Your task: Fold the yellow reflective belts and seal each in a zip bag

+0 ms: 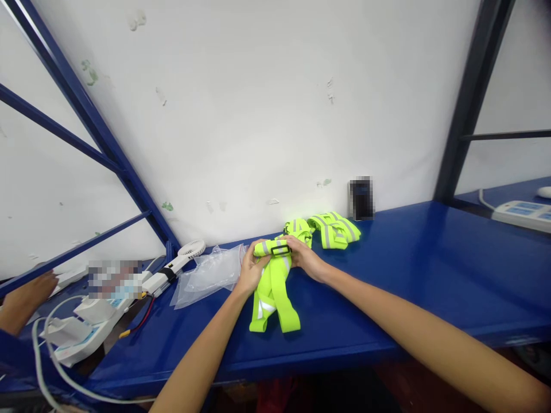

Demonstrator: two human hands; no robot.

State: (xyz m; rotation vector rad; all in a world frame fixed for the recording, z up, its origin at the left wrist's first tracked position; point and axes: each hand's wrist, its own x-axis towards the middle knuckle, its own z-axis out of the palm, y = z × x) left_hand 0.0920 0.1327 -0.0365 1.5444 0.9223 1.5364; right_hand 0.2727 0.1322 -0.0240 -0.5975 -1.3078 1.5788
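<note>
Lime strap [279, 287] gripped: left fingers [249, 261], right fingers [298, 245] bent.

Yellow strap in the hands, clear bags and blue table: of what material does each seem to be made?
Yellow strap: probably woven elastic fabric, matte, since it folds into soft loops; its pale stripes look reflective.
Clear bags: thin, glossy plastic, by their see-through, wrinkled look.
Blue table: smooth, glossy coating, perhaps paint on metal; it shows soft reflections, but the core is hidden.

A silver-striped, neon-yellow strap [279, 284], bunched at its black buckle [282, 246] between left hand [252, 267] and right hand [306, 259], trails two flat lengths toward the blue surface's [344, 318] front edge.
</note>
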